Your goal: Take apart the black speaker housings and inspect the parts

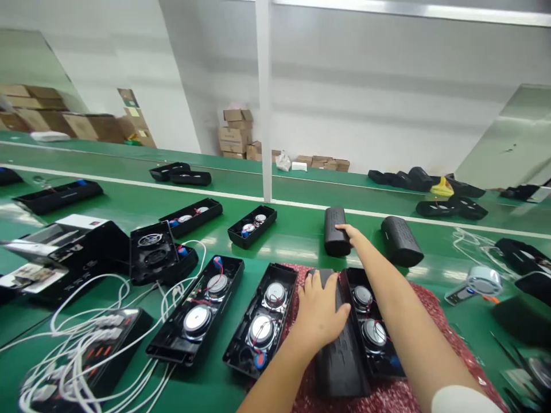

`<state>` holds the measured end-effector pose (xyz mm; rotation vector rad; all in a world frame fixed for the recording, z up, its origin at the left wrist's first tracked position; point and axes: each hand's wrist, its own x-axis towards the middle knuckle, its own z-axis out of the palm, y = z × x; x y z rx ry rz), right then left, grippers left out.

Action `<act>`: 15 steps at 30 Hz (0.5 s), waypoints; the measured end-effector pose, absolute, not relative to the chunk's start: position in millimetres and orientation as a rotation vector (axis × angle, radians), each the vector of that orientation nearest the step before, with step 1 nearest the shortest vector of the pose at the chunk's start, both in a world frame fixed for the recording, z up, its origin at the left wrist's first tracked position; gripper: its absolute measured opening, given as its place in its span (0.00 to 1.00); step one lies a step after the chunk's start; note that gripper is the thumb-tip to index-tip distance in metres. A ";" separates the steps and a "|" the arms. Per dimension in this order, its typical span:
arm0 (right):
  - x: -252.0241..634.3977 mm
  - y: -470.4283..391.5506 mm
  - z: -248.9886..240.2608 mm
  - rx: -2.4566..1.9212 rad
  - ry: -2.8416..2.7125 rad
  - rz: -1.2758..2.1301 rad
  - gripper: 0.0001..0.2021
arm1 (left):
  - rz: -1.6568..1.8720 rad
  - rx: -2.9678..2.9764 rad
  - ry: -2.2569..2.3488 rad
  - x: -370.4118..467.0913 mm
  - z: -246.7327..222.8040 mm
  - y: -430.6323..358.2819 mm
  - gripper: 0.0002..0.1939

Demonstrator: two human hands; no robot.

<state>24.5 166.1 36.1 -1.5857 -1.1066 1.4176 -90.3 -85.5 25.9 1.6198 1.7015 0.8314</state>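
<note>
My left hand (319,310) lies with fingers spread over a black speaker casing (340,367), which rests face down on red bubble wrap (430,310). Farther away, my right hand (349,234) grips the right side of a second black speaker casing (334,221) on the green bench; most of its fingers are hidden. Under my right forearm is an open speaker shell (361,281) with two round drivers and red wires. Left of my left hand, another open speaker shell (282,281) shows two silver drivers and a blue-tipped connector.
More open shells stand to the left, one (232,275) near a power strip (124,338) heaped with white cables (73,350). A closed black casing (401,241) sits beyond my right forearm. A light-blue handheld device (482,282) lies at right, and a white post (264,103) rises behind.
</note>
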 end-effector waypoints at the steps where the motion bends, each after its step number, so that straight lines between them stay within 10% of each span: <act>1: 27.8 169.5 28.9 -1.605 -1.102 1.406 0.17 | 0.826 1.625 1.700 -89.7 25.3 -85.3 0.37; 15: 99.8 108.4 14.3 -1.470 -1.213 1.233 0.10 | 1.221 0.750 1.553 -83.6 -42.2 -109.1 0.58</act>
